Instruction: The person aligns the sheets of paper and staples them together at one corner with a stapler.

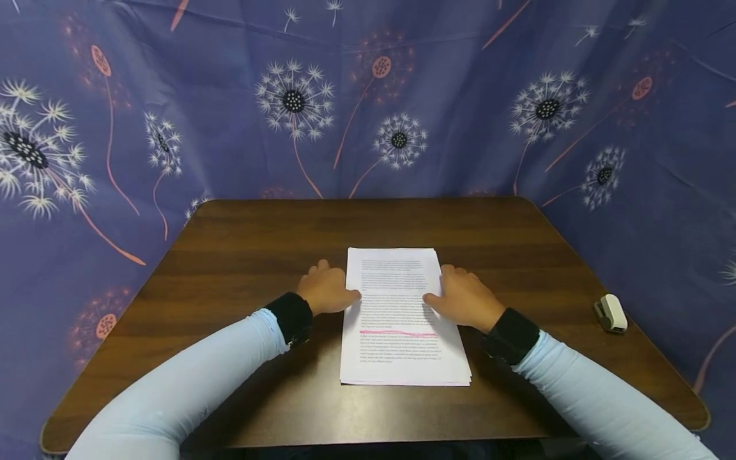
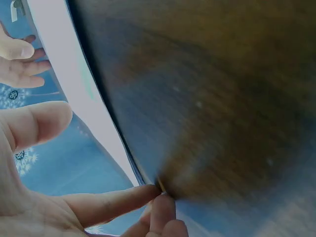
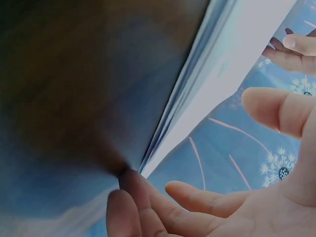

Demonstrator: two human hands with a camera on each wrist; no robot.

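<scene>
A stack of printed paper sheets (image 1: 397,306) lies on the table, with a pink line across the top page's text. My left hand (image 1: 326,291) is at the stack's left edge and my right hand (image 1: 467,299) at its right edge. Both thumbs reach inward over the page. In the left wrist view, fingertips (image 2: 153,191) touch the sheets' edge, while the thumb stands apart from the paper. The right wrist view likewise has fingertips (image 3: 132,185) against the stack's edge (image 3: 173,116), its thumb raised off the sheets.
A small white and dark stapler-like object (image 1: 611,314) sits near the right edge of the brown wooden table (image 1: 259,236). Behind and beside the table hangs a blue cloth (image 1: 460,83) with a dandelion pattern. Dark bands (image 1: 290,317) wrap both wrists over light blue sleeves.
</scene>
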